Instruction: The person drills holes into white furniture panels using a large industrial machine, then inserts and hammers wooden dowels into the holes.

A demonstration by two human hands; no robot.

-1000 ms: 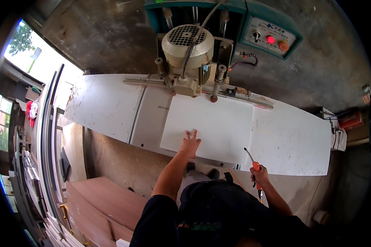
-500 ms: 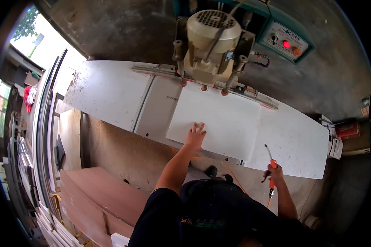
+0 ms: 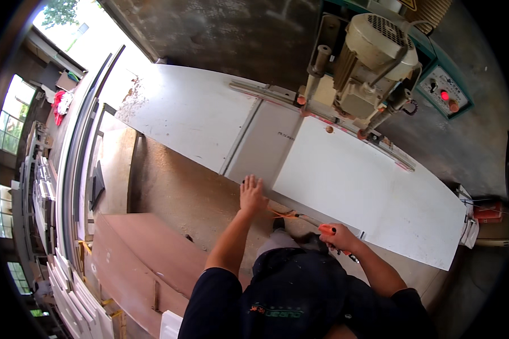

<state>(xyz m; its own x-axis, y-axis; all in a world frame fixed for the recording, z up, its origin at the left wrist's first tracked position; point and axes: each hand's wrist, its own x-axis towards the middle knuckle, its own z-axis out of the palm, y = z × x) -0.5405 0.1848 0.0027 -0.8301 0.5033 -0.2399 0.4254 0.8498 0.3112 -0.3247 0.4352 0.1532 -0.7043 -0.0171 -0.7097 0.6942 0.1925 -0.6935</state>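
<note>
My left hand (image 3: 253, 194) lies with fingers outstretched at the near edge of the white machine table (image 3: 186, 121), left of a white rectangular panel (image 3: 336, 166). A small round brown spot shows on the panel near its far edge; whether it is a bored hole I cannot tell. In front of my body, my right hand (image 3: 343, 239) is wrapped round an orange air blow gun (image 3: 327, 229), its thin nozzle directed left and away from me. Over the panel's far edge stands a boring machine with a cream motor (image 3: 382, 45).
A metal fence (image 3: 266, 91) runs along the table's back. At the far right, a green control box (image 3: 445, 92) shows a lit red button. Brown boards (image 3: 147, 260) stand low at the left, near stacked white panels (image 3: 76, 299). An orange hose (image 3: 283, 214) trails by the table's near edge.
My left hand has left the panel's top and moved to the table edge at its left. My right hand has brought the blow gun leftward, before my body. The view has swung left.
</note>
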